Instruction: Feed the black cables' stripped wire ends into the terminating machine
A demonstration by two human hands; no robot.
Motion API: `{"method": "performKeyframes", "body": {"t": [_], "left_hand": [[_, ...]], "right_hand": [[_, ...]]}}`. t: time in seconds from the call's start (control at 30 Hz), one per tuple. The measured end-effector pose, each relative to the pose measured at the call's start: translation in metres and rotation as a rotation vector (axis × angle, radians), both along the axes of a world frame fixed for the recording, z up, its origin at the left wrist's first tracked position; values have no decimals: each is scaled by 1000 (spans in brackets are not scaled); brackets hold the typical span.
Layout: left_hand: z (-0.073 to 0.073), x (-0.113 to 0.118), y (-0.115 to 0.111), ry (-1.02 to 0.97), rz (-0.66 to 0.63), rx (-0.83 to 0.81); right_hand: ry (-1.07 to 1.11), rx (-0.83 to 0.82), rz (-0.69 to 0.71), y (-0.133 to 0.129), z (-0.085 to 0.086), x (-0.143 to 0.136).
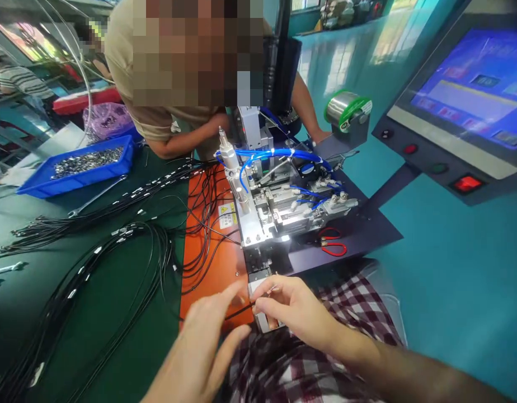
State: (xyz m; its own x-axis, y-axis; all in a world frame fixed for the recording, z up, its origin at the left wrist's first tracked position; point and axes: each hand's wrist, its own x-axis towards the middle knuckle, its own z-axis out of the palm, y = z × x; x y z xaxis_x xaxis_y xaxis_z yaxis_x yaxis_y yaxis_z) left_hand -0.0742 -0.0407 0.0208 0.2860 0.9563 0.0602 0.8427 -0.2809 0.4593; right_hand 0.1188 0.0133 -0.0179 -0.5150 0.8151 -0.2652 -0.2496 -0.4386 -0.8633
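My right hand [290, 308] is closed in a pinch at the near end of the metal machine [254, 224], with thin wire ends showing by its fingertips. A black cable [240, 311] runs from those fingertips toward my left hand [212, 330]. That left hand has its thumb and fingers apart, beside the cable, with nothing visible between them. Below the right fingers is a small silver fixture [262, 323]. Black cables [203, 229] lie across the orange plate [214, 291] to the left of the machine.
Cable bundles [86, 268] and a blue tray of metal parts [80, 168] lie on the green table. Red-handled scissors [334, 248], a solder spool [346, 111] and a screen panel [472, 95] are at the right. A person [145, 123] leans in behind the machine.
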Motion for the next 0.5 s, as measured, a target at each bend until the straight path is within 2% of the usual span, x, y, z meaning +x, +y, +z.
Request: {"method": "performKeyframes", "body": {"t": [0.1,0.27,0.37,0.5], "left_hand": [[-3,21,4,-268,-4,-248],[3,34,18,-420,55,-458],[5,42,28,-532,81,-537],[-1,50,38,-658,192,-603]], "right_hand": [[-10,-15,-12,-1,-1,1],[-7,-27,12,4,1,9],[13,-34,29,10,-1,20],[-47,-32,-117,18,-4,38]]}}
